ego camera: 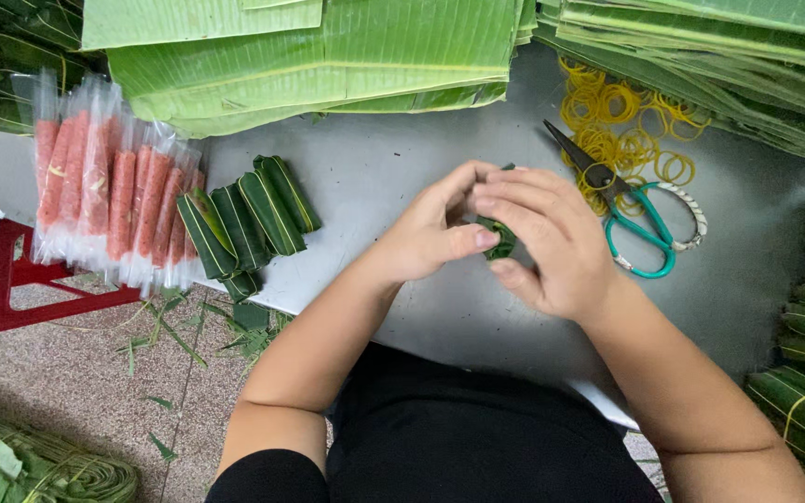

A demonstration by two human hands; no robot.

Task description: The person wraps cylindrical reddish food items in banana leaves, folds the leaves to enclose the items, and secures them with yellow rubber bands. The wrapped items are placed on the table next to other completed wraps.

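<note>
Both hands (496, 237) mostly hide a leaf-wrapped roll (498, 238).

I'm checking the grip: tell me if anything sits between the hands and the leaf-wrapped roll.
Nothing visible does. The left hand and right hand both hold the leaf-wrapped roll directly; the scissors lie apart on the table.

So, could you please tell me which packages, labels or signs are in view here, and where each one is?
Clear plastic sleeves: left of the hands, at the table's edge; long, narrow, side by side, each around a pink-orange stick.
Leaf-wrapped bundles: just right of the sleeves; short green rolls in a row.
No labels, signs or screens are visible.
</note>
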